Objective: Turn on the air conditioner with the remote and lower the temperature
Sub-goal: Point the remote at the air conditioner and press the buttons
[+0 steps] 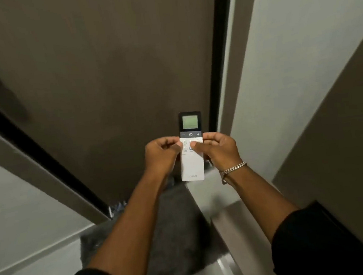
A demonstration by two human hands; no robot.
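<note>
Holding: remote (192,158) upright, screen toward the face, pinched from both sides in front of a brown door (103,67)
Left hand (161,156): curled on left edge, thumb near lower buttons
Right hand (220,150): curled on right edge, thumb on a button below the power key (190,134)
Why: likely steadying it to read the screen (190,122), which looks blank
Containers: none visible
Around: bracelet (233,169), dark mat (162,227)
</note>
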